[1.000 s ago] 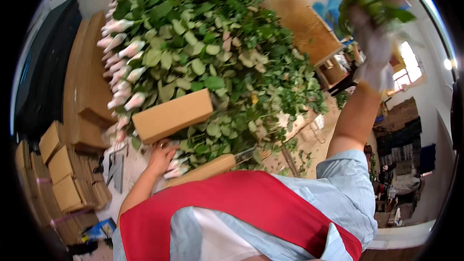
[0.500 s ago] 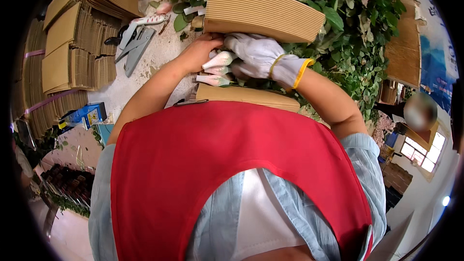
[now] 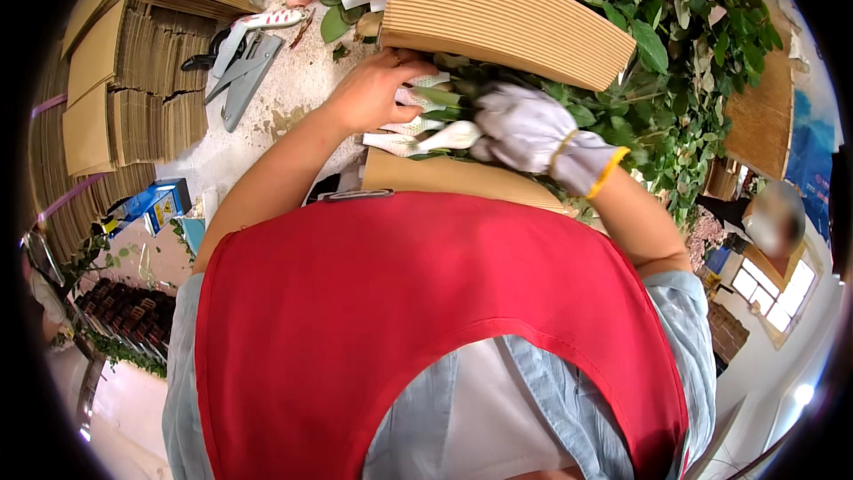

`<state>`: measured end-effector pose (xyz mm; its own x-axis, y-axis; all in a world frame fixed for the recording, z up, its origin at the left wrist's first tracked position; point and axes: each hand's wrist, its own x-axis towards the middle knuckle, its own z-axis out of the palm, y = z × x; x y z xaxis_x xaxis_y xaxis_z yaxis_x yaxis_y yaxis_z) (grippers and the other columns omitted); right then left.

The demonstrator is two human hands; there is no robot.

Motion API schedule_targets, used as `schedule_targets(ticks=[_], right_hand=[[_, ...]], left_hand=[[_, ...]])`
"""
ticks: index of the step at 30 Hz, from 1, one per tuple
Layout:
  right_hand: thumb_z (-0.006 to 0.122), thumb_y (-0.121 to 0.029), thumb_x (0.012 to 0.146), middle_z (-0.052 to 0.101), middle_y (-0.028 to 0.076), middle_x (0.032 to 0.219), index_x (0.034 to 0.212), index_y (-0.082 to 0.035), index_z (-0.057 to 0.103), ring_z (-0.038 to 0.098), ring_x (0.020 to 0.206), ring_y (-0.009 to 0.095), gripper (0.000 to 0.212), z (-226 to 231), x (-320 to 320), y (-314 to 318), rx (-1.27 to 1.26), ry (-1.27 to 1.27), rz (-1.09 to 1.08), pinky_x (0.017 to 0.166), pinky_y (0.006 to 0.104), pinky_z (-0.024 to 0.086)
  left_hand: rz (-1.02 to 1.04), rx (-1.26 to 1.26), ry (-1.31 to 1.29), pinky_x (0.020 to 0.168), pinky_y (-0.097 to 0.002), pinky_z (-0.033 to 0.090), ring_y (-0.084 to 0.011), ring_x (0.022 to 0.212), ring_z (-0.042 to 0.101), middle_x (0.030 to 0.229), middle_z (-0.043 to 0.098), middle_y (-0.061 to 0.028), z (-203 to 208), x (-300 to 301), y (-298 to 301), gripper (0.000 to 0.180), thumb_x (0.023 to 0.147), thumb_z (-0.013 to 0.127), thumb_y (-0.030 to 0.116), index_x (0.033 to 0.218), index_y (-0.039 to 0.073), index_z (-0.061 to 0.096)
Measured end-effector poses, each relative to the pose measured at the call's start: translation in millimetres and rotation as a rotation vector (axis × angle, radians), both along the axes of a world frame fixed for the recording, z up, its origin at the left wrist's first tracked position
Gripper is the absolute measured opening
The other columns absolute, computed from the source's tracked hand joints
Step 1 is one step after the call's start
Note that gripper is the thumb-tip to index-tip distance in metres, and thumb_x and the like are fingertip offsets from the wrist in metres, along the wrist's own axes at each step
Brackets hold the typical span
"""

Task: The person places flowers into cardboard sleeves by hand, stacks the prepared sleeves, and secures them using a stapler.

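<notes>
My bare left hand (image 3: 380, 91), a ring on one finger, curls its thumb and fingers around flower buds in white net sleeves (image 3: 426, 94). One netted bud (image 3: 455, 136) lies between my hands, its wide end against the fingertips of my right hand (image 3: 526, 129). That hand wears a white glove with a yellow cuff; its fingers are curled at the bud's stem end and slightly blurred. Green stems and leaves run rightward beneath it. The flowers lie between a raised corrugated cardboard flap (image 3: 506, 14) and a lower cardboard part (image 3: 453, 176) by my red apron.
A grey stapler (image 3: 251, 80) and a white-handled tool (image 3: 258, 23) lie on the table to the left. Stacks of folded cardboard (image 3: 93, 89) stand beyond them, near a blue box (image 3: 164, 205). Leafy stems (image 3: 684, 63) heap up at the right. A person (image 3: 773, 218) is farther right.
My right hand has moved rightward and slightly nearer, away from my left hand. One netted bud has shifted right alongside it. My left hand remains at the buds.
</notes>
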<state>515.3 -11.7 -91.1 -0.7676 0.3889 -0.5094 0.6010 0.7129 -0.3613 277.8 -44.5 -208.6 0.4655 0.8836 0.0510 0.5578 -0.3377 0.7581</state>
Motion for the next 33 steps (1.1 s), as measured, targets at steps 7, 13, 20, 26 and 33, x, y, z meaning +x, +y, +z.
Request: schedule_targets(ticks=[7,13,20,26,33], right_hand=[[0.058,-0.021,0.081,0.058,0.018,0.118,0.109,-0.003,0.056,0.061,0.092,0.038,0.033,39,6,5,-0.068,0.575,-0.068,0.078,0.0429,0.052],[0.060,-0.023,0.080,0.064,0.016,0.103,0.128,-0.016,0.047,0.063,0.088,0.035,0.050,-23,-40,4,-0.034,0.108,-0.307,0.076,0.0426,0.052],[0.062,-0.019,0.079,0.063,0.009,0.115,0.118,-0.018,0.060,0.063,0.100,0.029,0.039,4,37,1,-0.066,0.013,-0.119,0.078,0.0365,0.056],[0.058,-0.016,0.077,0.055,0.011,0.129,0.120,-0.011,0.058,0.058,0.109,0.029,0.044,33,1,5,0.037,0.544,-0.084,0.090,0.0359,0.049],[0.063,-0.019,0.074,0.037,0.023,0.137,0.127,-0.001,0.045,0.034,0.129,0.041,0.060,-45,-13,-13,0.084,0.237,-0.079,0.107,0.0479,0.031]], left_hand=[[0.015,0.013,0.044,0.097,-0.0413,0.042,-0.0340,0.108,0.053,0.110,0.060,-0.0162,-3,2,-3,0.048,0.070,0.068,0.027,0.115,0.012,0.060],[0.014,-0.045,0.114,0.098,-0.0421,0.042,-0.0354,0.112,0.052,0.116,0.058,-0.0173,2,0,2,0.053,0.072,0.073,0.033,0.116,0.008,0.058],[0.033,0.018,-0.038,0.096,-0.0409,0.043,-0.0330,0.107,0.054,0.113,0.060,-0.0135,-5,1,-3,0.051,0.072,0.070,0.028,0.119,0.014,0.059],[0.044,-0.024,0.017,0.096,-0.0416,0.043,-0.0341,0.106,0.054,0.110,0.059,-0.0167,3,3,-7,0.051,0.073,0.071,0.027,0.120,0.013,0.058],[0.443,-0.362,-0.028,0.069,-0.0445,0.052,-0.0410,0.076,0.065,0.082,0.066,-0.0241,20,21,-25,0.044,0.090,0.060,0.026,0.119,-0.005,0.049]])
